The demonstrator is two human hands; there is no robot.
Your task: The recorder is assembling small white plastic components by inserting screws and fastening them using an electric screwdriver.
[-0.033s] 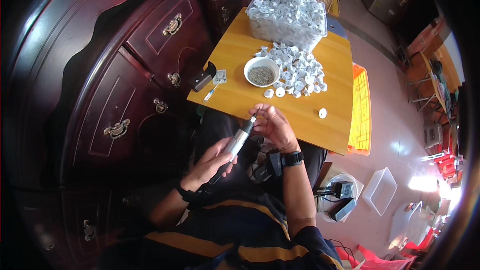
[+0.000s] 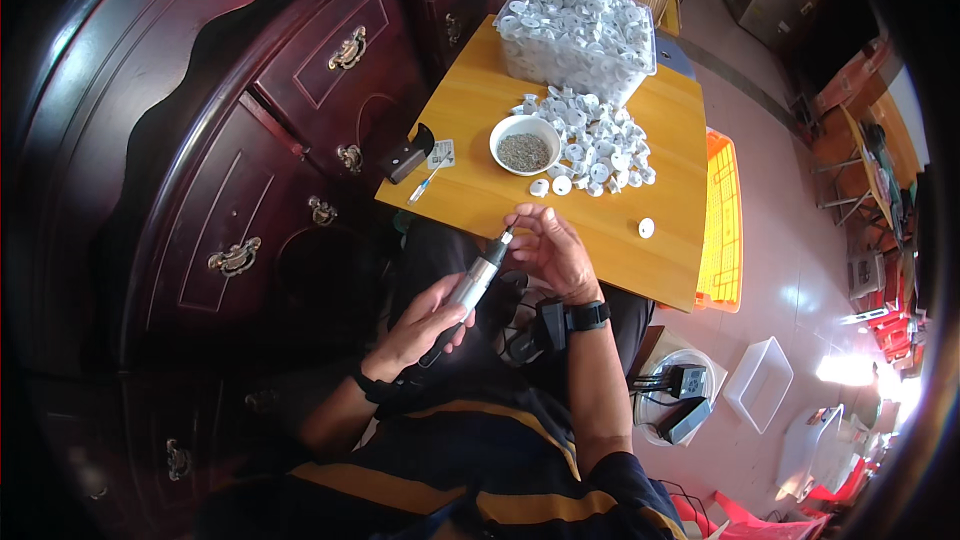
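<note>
Two hands meet just off the near edge of the wooden table [image 2: 470,115]. Left hand [image 2: 425,325] is closed around a silver pen-shaped power tool [image 2: 472,287], its tip angled up toward the right hand [image 2: 550,250]. The right hand's fingers curl shut around something small at that tip; what it is cannot be made out, though it is likely one of the white plastic caps [image 2: 600,145] heaped in the middle of the table. Beside the heap, toward the left edge, stands a white bowl [image 2: 524,143] of small grey bits. A clear bin [image 2: 578,32] of more caps sits at the far edge, and one stray cap [image 2: 646,227] lies near the near right corner. Judged step: the tool is working on one held piece. A steady tip and a firm pinch are needed next.
</note>
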